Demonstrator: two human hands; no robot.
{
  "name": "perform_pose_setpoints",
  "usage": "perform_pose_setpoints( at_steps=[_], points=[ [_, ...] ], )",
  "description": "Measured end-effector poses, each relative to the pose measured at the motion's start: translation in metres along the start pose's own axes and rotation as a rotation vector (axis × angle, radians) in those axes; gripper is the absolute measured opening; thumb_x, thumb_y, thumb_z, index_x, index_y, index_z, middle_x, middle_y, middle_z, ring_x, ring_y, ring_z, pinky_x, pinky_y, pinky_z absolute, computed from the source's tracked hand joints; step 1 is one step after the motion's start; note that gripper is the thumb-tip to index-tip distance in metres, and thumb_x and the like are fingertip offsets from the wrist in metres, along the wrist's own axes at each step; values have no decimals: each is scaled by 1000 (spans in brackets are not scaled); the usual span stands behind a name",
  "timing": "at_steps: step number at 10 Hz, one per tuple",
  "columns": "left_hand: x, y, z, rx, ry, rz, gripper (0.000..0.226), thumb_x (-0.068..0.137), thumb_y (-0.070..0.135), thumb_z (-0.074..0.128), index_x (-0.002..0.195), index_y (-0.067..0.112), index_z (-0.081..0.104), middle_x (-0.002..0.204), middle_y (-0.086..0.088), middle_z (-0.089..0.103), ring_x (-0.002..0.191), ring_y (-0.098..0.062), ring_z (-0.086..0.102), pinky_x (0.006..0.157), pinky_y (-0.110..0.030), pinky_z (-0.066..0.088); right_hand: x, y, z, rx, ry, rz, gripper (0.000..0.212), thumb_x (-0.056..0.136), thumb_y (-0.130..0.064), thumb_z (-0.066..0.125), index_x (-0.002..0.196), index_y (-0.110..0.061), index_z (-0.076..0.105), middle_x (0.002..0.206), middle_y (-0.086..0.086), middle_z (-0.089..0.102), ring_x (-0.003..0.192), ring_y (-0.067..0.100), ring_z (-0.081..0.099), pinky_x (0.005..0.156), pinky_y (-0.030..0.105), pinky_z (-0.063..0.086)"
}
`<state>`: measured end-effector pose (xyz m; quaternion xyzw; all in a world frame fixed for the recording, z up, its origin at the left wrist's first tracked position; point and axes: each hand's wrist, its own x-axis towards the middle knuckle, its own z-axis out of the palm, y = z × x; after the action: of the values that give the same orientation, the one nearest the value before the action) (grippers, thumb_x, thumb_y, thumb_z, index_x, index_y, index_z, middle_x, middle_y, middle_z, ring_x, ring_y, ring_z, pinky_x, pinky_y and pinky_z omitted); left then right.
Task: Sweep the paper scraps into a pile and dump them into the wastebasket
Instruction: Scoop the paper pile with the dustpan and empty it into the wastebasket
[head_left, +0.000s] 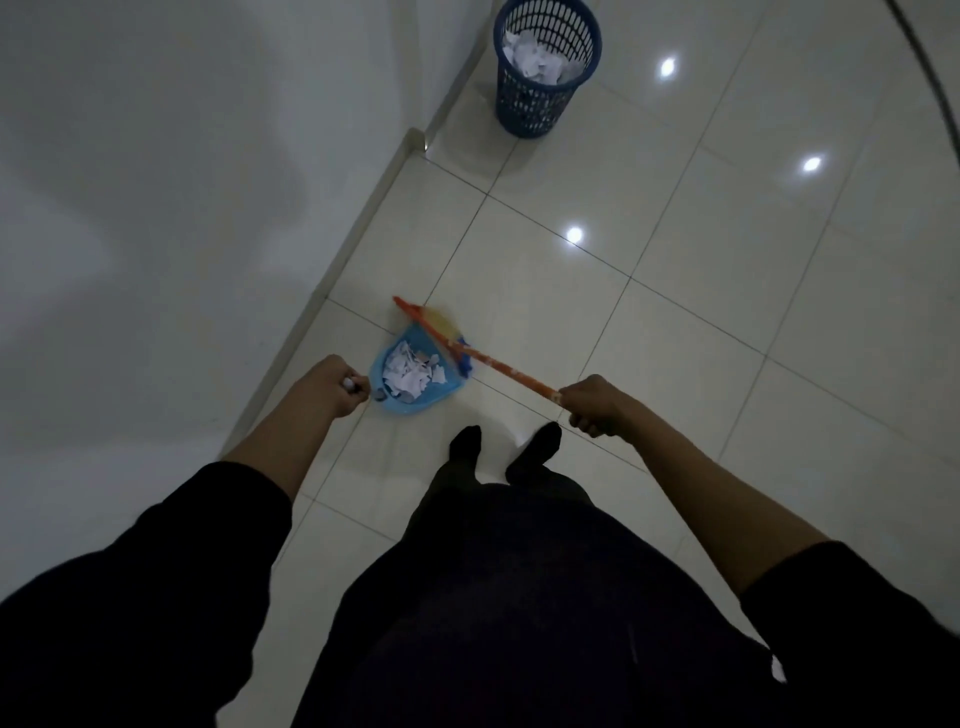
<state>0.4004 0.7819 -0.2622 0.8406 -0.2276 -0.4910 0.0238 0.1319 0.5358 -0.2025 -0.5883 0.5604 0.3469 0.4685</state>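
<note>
A light blue dustpan (387, 402) sits on the tiled floor next to the wall's skirting, with white paper scraps (410, 371) piled inside it. My left hand (332, 387) grips the top of the dustpan's long handle. My right hand (592, 405) grips the orange handle of a broom (498, 370), whose head lies across the dustpan's open mouth. A dark blue mesh wastebasket (545, 111) stands farther ahead by the wall corner, holding white paper scraps.
A white wall (182, 208) runs along the left, with a protruding corner before the wastebasket. Glossy cream tiles (701, 312) stretch to the right. My two feet in dark socks (506, 449) stand just behind the dustpan.
</note>
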Motion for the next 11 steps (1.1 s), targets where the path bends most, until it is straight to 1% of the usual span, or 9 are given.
perform_pose_setpoints(
  at_steps=[2, 4, 5, 6, 7, 8, 9, 10, 11],
  points=[
    [-2, 18, -4, -69, 31, -34, 19, 86, 15, 64, 70, 21, 54, 77, -1, 56, 74, -20, 52, 69, -26, 42, -26, 35, -30, 33, 9, -86, 44, 99, -34, 49, 139, -15, 51, 75, 11, 56, 50, 12, 41, 41, 21, 36],
    [1, 21, -8, -106, 25, -82, 34, 82, 14, 58, 53, 15, 42, 59, -5, 43, 62, -18, 39, 53, -21, 31, -26, 35, -34, 26, 74, -97, 42, 102, -30, 43, 140, -14, 50, 76, 11, 55, 50, 13, 42, 37, 19, 33],
    [-8, 20, -5, -72, 45, -80, 9, 87, 18, 64, 80, 17, 58, 78, -3, 56, 75, -21, 51, 67, -24, 41, -20, 28, -34, 5, 83, -77, 39, 101, -26, 40, 135, -11, 53, 76, 11, 55, 53, 15, 44, 39, 21, 34],
    [-15, 15, 2, -189, 34, -149, 4, 89, 17, 62, 88, 14, 61, 85, -2, 60, 75, -17, 56, 60, -17, 42, -16, 27, -35, 17, 84, -52, 38, 101, -24, 40, 131, -8, 55, 76, 12, 56, 56, 19, 44, 46, 25, 34],
    [1, 21, 6, -650, -42, -241, 30, 96, -3, 37, 68, 6, 41, 60, -5, 38, 38, -7, 41, 35, -11, 31, -18, 33, -38, 46, 95, -41, 35, 101, -23, 41, 127, -7, 57, 78, 14, 56, 53, 17, 42, 42, 22, 32],
    [10, 21, 8, -896, 19, -379, 31, 89, -7, 20, 65, 11, 29, 40, -5, 23, 26, -11, 22, 33, -10, 26, -19, 40, -46, 86, 106, -16, 35, 100, -25, 46, 116, 3, 59, 78, 14, 57, 50, 15, 42, 40, 21, 32],
    [5, 34, 3, -1176, 15, -460, 30, 89, -5, 21, 66, 12, 29, 37, -3, 24, 25, -10, 22, 34, -10, 28, -19, 42, -55, 86, 138, 5, 43, 99, -32, 49, 108, 10, 60, 77, 14, 60, 47, 14, 43, 39, 20, 32],
    [-1, 68, -7, -1339, 0, -483, 26, 88, -5, 21, 72, 9, 35, 53, -1, 25, 26, -9, 21, 31, -11, 28, -17, 44, -68, 95, 171, 11, 44, 99, -32, 50, 106, 10, 60, 77, 14, 60, 48, 15, 43, 41, 21, 33],
    [-2, 98, -18, -1315, 8, -410, 28, 88, -6, 20, 73, 9, 38, 46, 0, 25, 24, -9, 20, 30, -10, 26, -14, 51, -82, 92, 208, -17, 42, 99, -30, 49, 105, 9, 61, 74, 13, 60, 50, 17, 46, 45, 25, 35]
  ],
)
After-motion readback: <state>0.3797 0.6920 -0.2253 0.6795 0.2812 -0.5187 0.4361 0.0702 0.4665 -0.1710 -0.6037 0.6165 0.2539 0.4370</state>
